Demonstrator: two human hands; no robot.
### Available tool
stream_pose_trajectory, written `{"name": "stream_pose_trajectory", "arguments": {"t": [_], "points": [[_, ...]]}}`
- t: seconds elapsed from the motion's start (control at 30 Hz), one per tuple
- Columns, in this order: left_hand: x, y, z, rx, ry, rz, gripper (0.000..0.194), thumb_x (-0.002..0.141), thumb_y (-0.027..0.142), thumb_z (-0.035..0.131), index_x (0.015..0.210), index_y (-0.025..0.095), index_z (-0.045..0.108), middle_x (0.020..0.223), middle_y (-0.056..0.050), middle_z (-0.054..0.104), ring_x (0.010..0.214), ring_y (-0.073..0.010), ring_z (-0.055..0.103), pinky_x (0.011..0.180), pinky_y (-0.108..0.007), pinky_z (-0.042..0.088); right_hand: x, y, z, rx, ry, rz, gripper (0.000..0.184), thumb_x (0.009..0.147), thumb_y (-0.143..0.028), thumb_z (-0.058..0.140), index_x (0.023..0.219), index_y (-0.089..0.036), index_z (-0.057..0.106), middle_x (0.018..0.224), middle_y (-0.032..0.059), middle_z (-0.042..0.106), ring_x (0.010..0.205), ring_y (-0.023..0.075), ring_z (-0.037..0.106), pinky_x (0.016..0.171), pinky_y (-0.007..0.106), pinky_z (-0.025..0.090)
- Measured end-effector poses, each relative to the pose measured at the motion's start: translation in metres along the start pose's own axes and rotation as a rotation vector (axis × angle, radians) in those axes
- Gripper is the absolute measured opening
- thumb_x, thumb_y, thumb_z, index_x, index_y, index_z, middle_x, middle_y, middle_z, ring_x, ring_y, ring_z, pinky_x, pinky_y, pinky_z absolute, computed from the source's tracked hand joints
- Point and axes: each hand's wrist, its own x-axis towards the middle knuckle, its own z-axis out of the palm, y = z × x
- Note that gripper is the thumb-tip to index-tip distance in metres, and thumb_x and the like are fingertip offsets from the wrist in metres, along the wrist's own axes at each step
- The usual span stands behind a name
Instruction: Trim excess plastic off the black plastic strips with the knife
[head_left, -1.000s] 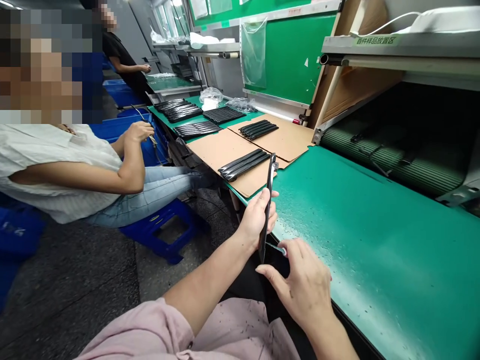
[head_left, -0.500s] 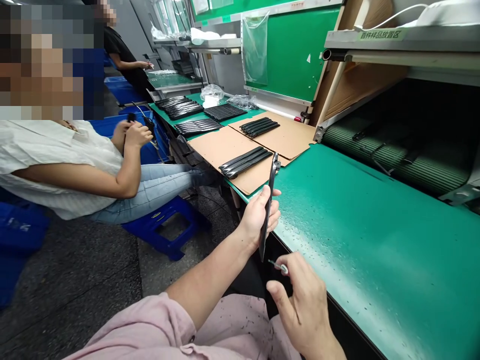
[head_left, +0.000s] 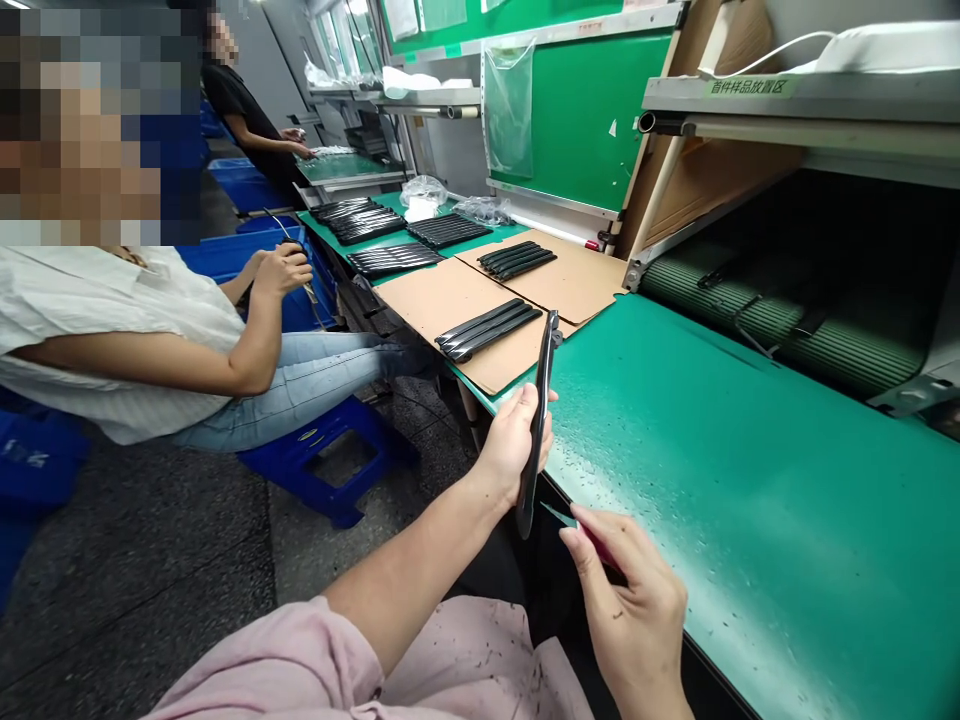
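Note:
My left hand [head_left: 514, 440] is closed around a long, thin black plastic strip [head_left: 543, 380], held upright on its edge just off the near edge of the green bench [head_left: 750, 480]. My right hand [head_left: 634, 600] pinches a small blade tool [head_left: 562, 517] with a reddish handle. Its tip points at the lower end of the strip, a short gap away. Black shavings speckle my pink-clad lap [head_left: 465, 660].
Brown cardboard sheets [head_left: 450, 295] carry rows of black strips [head_left: 487, 328]; more lie farther along the bench. A ribbed green conveyor [head_left: 780, 325] runs under a shelf at right. A seated person in white [head_left: 112, 330] works at left on a blue stool [head_left: 330, 455]; another stands beyond.
My right hand rose slightly and turned the blade tool toward the strip's lower end. The left hand kept the strip upright, nearly still. The seated person's hands shifted a little.

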Motion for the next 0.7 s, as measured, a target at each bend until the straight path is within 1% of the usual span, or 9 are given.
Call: {"name": "stream_pose_trajectory", "arguments": {"t": [0.13, 0.27, 0.5, 0.63, 0.7], "points": [[-0.003, -0.001, 0.003, 0.006, -0.014, -0.038, 0.028, 0.099, 0.044, 0.039, 0.090, 0.020, 0.050, 0.045, 0.011, 0.025, 0.032, -0.0055, 0.018, 0.029, -0.014, 0.015, 0.000, 0.002, 0.006, -0.083, 0.065, -0.058, 0.016, 0.094, -0.024, 0.068, 0.109, -0.024, 0.071, 0.094, 0.0020, 0.067, 0.085, 0.0172, 0.062, 0.073, 0.028, 0.051], [-0.011, -0.005, 0.003, -0.005, -0.061, -0.076, 0.029, 0.099, 0.046, 0.039, 0.089, 0.021, 0.049, 0.045, 0.011, 0.026, 0.033, -0.0054, 0.016, 0.030, -0.014, 0.014, 0.008, 0.004, 0.009, -0.141, 0.125, -0.125, 0.016, 0.094, -0.023, 0.067, 0.109, -0.021, 0.071, 0.092, 0.0041, 0.067, 0.083, 0.0189, 0.062, 0.071, 0.029, 0.051], [-0.025, -0.009, 0.005, -0.008, -0.139, -0.120, 0.032, 0.096, 0.051, 0.044, 0.091, 0.020, 0.049, 0.048, 0.011, 0.029, 0.034, -0.0038, 0.016, 0.031, -0.013, 0.016, 0.043, 0.008, 0.006, -0.162, 0.223, -0.207, 0.016, 0.094, -0.021, 0.067, 0.109, -0.020, 0.071, 0.093, 0.0049, 0.067, 0.086, 0.0196, 0.061, 0.073, 0.031, 0.051], [-0.032, -0.006, 0.006, 0.042, -0.200, -0.122, 0.036, 0.094, 0.056, 0.044, 0.090, 0.021, 0.048, 0.047, 0.012, 0.026, 0.034, -0.0044, 0.014, 0.031, -0.014, 0.013, 0.061, 0.007, 0.003, -0.162, 0.276, -0.210, 0.014, 0.094, -0.023, 0.067, 0.107, -0.020, 0.072, 0.093, 0.0046, 0.068, 0.083, 0.0190, 0.061, 0.070, 0.030, 0.052], [-0.038, -0.005, 0.007, 0.083, -0.231, -0.129, 0.037, 0.095, 0.058, 0.043, 0.088, 0.021, 0.047, 0.046, 0.012, 0.025, 0.035, -0.0046, 0.015, 0.032, -0.014, 0.014, 0.069, 0.009, 0.001, -0.155, 0.306, -0.201, 0.015, 0.093, -0.024, 0.068, 0.107, -0.021, 0.072, 0.093, 0.0047, 0.068, 0.083, 0.0186, 0.062, 0.069, 0.030, 0.053]]}}
